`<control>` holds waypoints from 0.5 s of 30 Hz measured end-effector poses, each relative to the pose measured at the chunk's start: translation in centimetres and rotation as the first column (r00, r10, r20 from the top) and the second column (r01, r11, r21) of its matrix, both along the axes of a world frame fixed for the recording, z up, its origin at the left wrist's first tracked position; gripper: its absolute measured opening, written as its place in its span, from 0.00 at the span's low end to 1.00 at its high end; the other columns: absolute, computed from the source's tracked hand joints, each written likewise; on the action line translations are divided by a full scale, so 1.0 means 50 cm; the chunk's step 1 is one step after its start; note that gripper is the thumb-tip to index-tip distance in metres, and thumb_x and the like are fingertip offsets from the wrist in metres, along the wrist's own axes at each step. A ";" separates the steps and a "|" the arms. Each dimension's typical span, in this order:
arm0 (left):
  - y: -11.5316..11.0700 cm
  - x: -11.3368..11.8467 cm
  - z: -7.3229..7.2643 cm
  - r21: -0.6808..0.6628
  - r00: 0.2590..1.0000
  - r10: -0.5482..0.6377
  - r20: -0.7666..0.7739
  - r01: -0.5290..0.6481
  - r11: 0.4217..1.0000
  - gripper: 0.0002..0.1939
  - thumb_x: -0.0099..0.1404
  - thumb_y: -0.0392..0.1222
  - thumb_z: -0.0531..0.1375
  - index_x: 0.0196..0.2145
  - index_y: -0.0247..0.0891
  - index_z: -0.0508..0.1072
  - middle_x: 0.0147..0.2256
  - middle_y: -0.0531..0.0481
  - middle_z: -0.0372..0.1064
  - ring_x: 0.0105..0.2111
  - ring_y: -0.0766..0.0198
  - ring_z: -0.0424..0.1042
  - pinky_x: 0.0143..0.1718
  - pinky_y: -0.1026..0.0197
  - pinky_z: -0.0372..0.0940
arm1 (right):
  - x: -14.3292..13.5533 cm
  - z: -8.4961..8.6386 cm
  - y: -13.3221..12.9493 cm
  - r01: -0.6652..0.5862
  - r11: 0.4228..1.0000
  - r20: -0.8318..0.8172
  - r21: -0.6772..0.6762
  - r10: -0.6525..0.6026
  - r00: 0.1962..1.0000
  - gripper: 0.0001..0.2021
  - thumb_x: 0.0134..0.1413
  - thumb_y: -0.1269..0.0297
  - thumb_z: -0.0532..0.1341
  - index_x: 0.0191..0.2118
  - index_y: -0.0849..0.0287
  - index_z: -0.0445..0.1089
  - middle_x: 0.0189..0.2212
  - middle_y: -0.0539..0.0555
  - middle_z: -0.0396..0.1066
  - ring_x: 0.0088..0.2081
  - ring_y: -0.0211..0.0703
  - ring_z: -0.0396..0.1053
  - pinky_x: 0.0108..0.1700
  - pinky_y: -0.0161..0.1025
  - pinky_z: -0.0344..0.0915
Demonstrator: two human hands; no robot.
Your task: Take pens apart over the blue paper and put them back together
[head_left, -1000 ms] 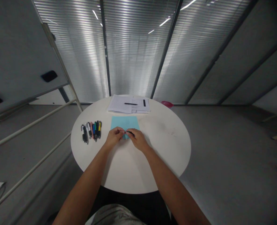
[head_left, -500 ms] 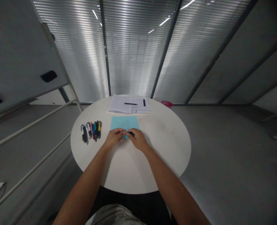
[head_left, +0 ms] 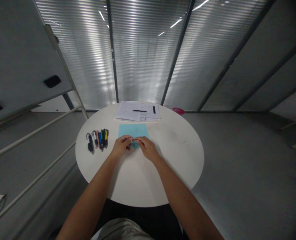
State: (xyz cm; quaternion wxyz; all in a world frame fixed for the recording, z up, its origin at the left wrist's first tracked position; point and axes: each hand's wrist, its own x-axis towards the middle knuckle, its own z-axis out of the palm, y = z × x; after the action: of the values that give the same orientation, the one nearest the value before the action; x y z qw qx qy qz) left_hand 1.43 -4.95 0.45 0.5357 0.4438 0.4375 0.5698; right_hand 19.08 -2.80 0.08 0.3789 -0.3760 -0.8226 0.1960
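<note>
My left hand (head_left: 122, 145) and my right hand (head_left: 146, 146) meet over the near edge of a light blue sheet (head_left: 132, 130) on the round white table. Both are closed, with thumbs and fingers pinched and fingertips almost touching. Whatever small thing sits between the fingertips is mostly hidden and too small to name. To the left of my hands lies a row of several pens (head_left: 99, 139) with white, pink, blue, green, black and yellow barrels.
Behind the blue sheet rests a stack of printed papers (head_left: 127, 111) with a black pen (head_left: 139, 110) on top. A whiteboard frame (head_left: 62, 63) stands at the left. Beyond the table's far edge is a pink object (head_left: 179, 111). Glass panels close off the back.
The dark piece with a green part that showed in my right hand is now out of sight. My right fingers have turned over it, and the left fingers have shifted slightly.
</note>
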 end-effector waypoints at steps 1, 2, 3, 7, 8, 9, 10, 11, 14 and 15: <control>-0.001 0.001 0.001 -0.006 1.000 -0.001 0.001 0.001 1.000 0.18 0.51 0.51 0.68 0.34 0.33 0.74 0.34 0.45 0.73 0.23 0.68 0.67 0.20 0.65 0.61 | 0.000 0.000 0.000 0.002 1.000 0.001 0.001 -0.002 1.000 0.15 0.67 0.57 0.48 0.48 0.52 0.70 0.41 0.53 0.71 0.43 0.40 0.68 0.48 0.38 0.64; -0.001 0.001 0.002 -0.010 1.000 -0.001 0.000 0.001 1.000 0.19 0.51 0.51 0.68 0.34 0.33 0.74 0.33 0.45 0.73 0.23 0.68 0.67 0.20 0.65 0.61 | 0.000 0.001 -0.001 0.004 1.000 0.003 0.003 -0.004 1.000 0.15 0.67 0.57 0.48 0.47 0.52 0.70 0.41 0.53 0.71 0.43 0.40 0.68 0.48 0.38 0.64; -0.002 0.002 0.003 -0.014 1.000 0.000 -0.001 0.000 1.000 0.19 0.51 0.51 0.68 0.34 0.33 0.74 0.33 0.45 0.73 0.23 0.68 0.67 0.20 0.65 0.61 | 0.000 0.001 -0.002 0.007 1.000 0.008 0.003 -0.007 1.000 0.15 0.67 0.57 0.48 0.47 0.52 0.70 0.40 0.53 0.71 0.42 0.40 0.68 0.47 0.38 0.64; -0.002 0.001 0.004 -0.013 1.000 0.009 0.011 -0.009 1.000 0.19 0.52 0.51 0.68 0.34 0.33 0.74 0.34 0.45 0.73 0.23 0.69 0.67 0.20 0.65 0.61 | -0.001 0.004 -0.005 0.034 0.999 0.022 0.004 -0.034 0.999 0.15 0.66 0.58 0.49 0.46 0.51 0.71 0.40 0.53 0.71 0.42 0.41 0.68 0.47 0.38 0.64; -0.001 0.000 0.004 -0.010 1.000 0.014 0.015 -0.014 1.000 0.19 0.52 0.52 0.67 0.34 0.33 0.74 0.35 0.45 0.73 0.23 0.69 0.67 0.20 0.65 0.61 | -0.001 0.004 -0.005 0.038 0.999 0.027 0.004 -0.038 0.999 0.15 0.66 0.58 0.49 0.46 0.51 0.71 0.39 0.53 0.71 0.42 0.41 0.68 0.47 0.38 0.64; -0.001 0.000 0.004 -0.009 1.000 0.017 0.017 -0.017 1.000 0.19 0.52 0.52 0.67 0.34 0.33 0.74 0.35 0.44 0.73 0.23 0.69 0.67 0.21 0.65 0.62 | -0.002 0.005 -0.006 0.042 0.999 0.030 0.004 -0.042 0.999 0.15 0.66 0.58 0.48 0.46 0.51 0.71 0.39 0.53 0.71 0.41 0.41 0.68 0.46 0.38 0.64; -0.001 0.000 0.004 -0.010 1.000 0.016 0.016 -0.015 1.000 0.19 0.52 0.52 0.67 0.34 0.33 0.74 0.35 0.44 0.73 0.23 0.69 0.67 0.21 0.65 0.62 | -0.002 0.005 -0.006 0.044 0.999 0.034 0.003 -0.044 0.998 0.15 0.66 0.58 0.48 0.46 0.51 0.71 0.39 0.53 0.71 0.41 0.41 0.68 0.46 0.38 0.64; -0.001 0.000 0.004 -0.011 1.000 0.009 0.011 -0.009 1.000 0.19 0.52 0.52 0.67 0.33 0.33 0.74 0.34 0.44 0.73 0.23 0.69 0.67 0.21 0.65 0.61 | -0.002 0.005 -0.007 0.045 0.999 0.038 0.002 -0.045 0.998 0.15 0.66 0.58 0.48 0.46 0.51 0.71 0.39 0.53 0.71 0.41 0.41 0.68 0.46 0.38 0.64; -0.003 0.003 0.005 -0.011 0.999 -0.026 -0.020 0.026 1.000 0.19 0.52 0.52 0.67 0.33 0.32 0.74 0.32 0.45 0.72 0.22 0.69 0.66 0.20 0.65 0.61 | -0.002 0.003 -0.006 0.040 0.999 0.044 0.004 -0.041 0.998 0.14 0.66 0.58 0.49 0.46 0.51 0.71 0.39 0.52 0.71 0.41 0.40 0.68 0.46 0.37 0.64; -0.003 0.004 0.005 -0.010 0.999 -0.032 -0.032 0.031 0.999 0.19 0.52 0.52 0.67 0.33 0.32 0.75 0.31 0.46 0.72 0.22 0.69 0.66 0.20 0.65 0.61 | -0.002 0.002 -0.005 0.036 0.999 0.046 0.005 -0.036 0.998 0.14 0.66 0.58 0.49 0.46 0.51 0.71 0.39 0.52 0.71 0.41 0.40 0.68 0.46 0.37 0.63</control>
State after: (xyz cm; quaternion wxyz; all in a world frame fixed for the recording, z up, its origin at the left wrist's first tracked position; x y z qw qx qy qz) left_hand 1.61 -5.11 0.71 0.5395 0.4573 0.4416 0.5521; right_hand 18.99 -3.05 0.16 0.3643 -0.3944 -0.8245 0.1787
